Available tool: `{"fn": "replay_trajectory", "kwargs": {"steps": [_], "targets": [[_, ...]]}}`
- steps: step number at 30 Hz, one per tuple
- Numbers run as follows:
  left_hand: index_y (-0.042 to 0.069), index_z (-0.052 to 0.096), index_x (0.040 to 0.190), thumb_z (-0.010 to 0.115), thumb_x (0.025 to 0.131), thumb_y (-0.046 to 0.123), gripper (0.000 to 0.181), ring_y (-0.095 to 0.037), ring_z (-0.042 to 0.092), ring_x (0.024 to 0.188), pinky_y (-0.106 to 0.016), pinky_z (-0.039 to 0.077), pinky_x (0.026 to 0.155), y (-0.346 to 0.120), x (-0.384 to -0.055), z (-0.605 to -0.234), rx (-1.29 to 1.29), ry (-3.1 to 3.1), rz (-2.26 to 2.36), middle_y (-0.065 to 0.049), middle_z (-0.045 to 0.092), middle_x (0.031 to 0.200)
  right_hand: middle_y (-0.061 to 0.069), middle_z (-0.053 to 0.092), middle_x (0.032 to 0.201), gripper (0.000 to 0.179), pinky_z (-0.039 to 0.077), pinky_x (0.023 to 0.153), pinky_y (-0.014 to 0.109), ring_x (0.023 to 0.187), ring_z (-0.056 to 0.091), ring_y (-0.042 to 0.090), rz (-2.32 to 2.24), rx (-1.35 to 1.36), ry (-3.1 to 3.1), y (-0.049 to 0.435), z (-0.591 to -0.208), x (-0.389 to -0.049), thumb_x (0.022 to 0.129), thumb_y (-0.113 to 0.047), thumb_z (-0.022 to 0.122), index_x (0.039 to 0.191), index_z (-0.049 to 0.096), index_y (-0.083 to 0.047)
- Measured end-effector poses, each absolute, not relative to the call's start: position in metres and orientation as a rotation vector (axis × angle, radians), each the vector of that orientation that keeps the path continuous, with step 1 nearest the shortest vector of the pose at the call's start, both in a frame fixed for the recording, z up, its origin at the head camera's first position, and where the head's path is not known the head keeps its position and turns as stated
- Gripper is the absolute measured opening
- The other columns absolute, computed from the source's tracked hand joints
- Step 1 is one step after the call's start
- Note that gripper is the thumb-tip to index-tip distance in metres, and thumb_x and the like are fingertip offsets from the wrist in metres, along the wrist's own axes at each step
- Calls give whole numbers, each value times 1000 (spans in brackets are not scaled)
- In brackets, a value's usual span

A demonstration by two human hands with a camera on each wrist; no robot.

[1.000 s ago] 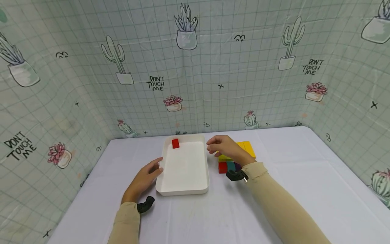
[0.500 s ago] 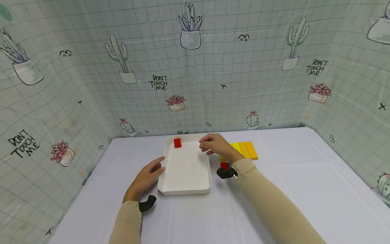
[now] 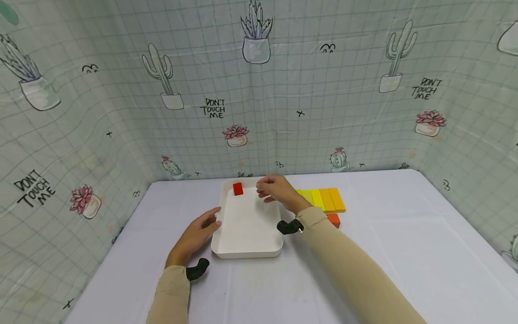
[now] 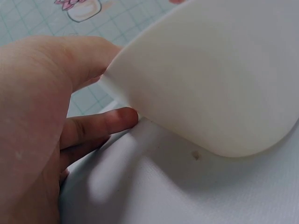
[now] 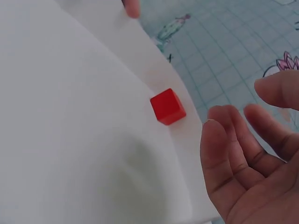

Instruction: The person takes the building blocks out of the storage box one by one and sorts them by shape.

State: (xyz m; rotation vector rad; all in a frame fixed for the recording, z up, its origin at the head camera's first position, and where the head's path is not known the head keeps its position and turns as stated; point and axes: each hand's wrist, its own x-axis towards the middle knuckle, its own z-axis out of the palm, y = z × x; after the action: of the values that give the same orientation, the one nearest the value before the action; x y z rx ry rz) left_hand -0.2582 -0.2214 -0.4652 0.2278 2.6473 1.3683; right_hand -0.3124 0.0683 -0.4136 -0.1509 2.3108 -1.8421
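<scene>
A red cube [image 3: 238,189] sits in the far left corner of a shallow white tray [image 3: 247,234]. Over the tray's far right part is my right hand [image 3: 279,192], its fingers loosely bent. The right wrist view shows no object between those fingers, and the red cube [image 5: 167,107] lies just past the fingertips. My left hand [image 3: 195,236] is at the tray's left side, thumb and fingers spread. In the left wrist view its fingertips touch the outside of the tray wall [image 4: 201,79].
Right of the tray, yellow and amber blocks [image 3: 325,199] lie side by side in a row. An orange-red block [image 3: 333,220] shows in front of them, partly behind the right sleeve [image 3: 344,256]. A patterned cloth [image 3: 259,112] hangs behind the white table [image 3: 404,252].
My right hand has moved left, from beside the tray to over it. More of the yellow row now shows. My left hand stays at the tray's side; the red cube has not moved.
</scene>
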Motion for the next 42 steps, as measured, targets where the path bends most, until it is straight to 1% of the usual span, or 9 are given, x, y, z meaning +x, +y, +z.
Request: {"fn": "replay_trajectory", "kwargs": {"steps": [6,10,17,25,28,33,37,42], "targets": [[30,48,150,61,99,38,53,-33,41,139,-59,27,115,-216,-258,-465,248,2619,1386,-15,48,149,21,64,125,35,58,86,36,103,66,27,-1844,-141,2316,59,-409,-314,100,-25,60,124,63,0],[30,48,150,60,100,37,53,-33,42,138,-60,27,115,-217,-257,-461,250,2645,1365,-15,50,147,21,63,126,34,58,85,35,102,66,27,-1839,-156,2308,50,-413,-320,101,-25,60,124,63,0],[31,48,150,61,99,39,53,-33,42,139,-60,26,115,-221,-260,-458,252,2654,1348,-15,49,148,18,67,117,26,60,78,32,93,69,24,-1835,-109,2383,33,-422,-333,100,-21,62,117,63,-2],[31,49,150,62,98,38,54,-35,43,139,-60,29,114,-220,-257,-467,247,2620,1377,-17,49,148,10,68,108,27,60,75,30,93,68,23,-1826,47,2415,24,-437,-335,98,-21,65,118,63,-4],[30,49,150,62,98,39,54,-36,44,138,-61,29,114,-218,-256,-470,267,2619,1378,-17,50,147,10,67,104,26,59,72,28,89,66,22,-1818,82,2450,21,-442,-337,97,-20,66,117,63,-4],[30,50,149,62,99,37,53,-35,44,138,-60,28,114,-221,-255,-467,249,2638,1391,-16,51,146,11,67,102,23,58,69,27,81,65,22,-1797,-4,2526,12,-446,-344,96,-16,64,115,64,-4],[30,49,150,62,99,37,53,-34,43,138,-59,28,115,-223,-255,-465,253,2632,1405,-16,50,147,12,67,106,20,58,68,27,79,67,22,-1775,-64,2620,6,-447,-348,96,-13,64,113,65,-3],[29,50,149,62,99,36,53,-35,43,138,-61,28,114,-222,-254,-466,240,2629,1408,-16,50,148,12,68,108,22,57,72,29,82,67,22,-1690,-71,2692,4,-445,-347,95,-14,66,114,66,-4]]}}
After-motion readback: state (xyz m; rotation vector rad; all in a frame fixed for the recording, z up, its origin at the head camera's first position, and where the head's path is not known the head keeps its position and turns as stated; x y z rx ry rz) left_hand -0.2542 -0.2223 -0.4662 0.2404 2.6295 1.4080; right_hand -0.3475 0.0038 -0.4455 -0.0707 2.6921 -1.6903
